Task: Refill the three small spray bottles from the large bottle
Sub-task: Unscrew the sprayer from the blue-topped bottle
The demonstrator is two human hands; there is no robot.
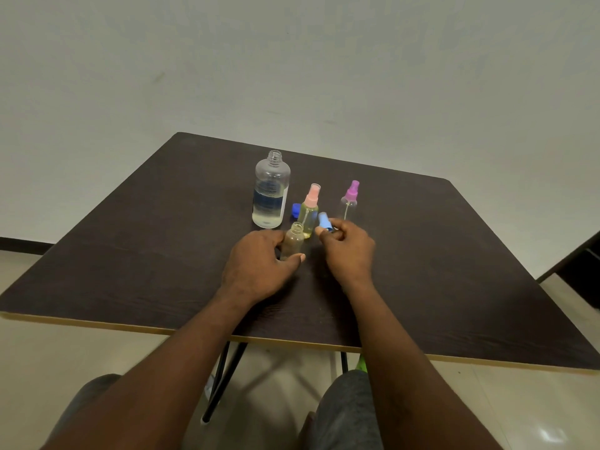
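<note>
The large clear bottle (271,190) stands uncapped on the dark table (162,254), liquid filling its lower part. Its dark blue cap (296,209) lies just to its right. A small bottle with a pink sprayer (310,209) holds yellowish liquid. Further right stands a small bottle with a purple sprayer (349,201) that looks empty. My left hand (259,264) grips an open small bottle (293,240) upright on the table. My right hand (349,248) pinches its light blue sprayer head (324,222) right beside that bottle's neck.
The table's near edge (292,341) runs across the view above my knees. A pale wall stands behind the table. Dark furniture (581,271) sits at the far right. Black table legs (224,378) show below the edge.
</note>
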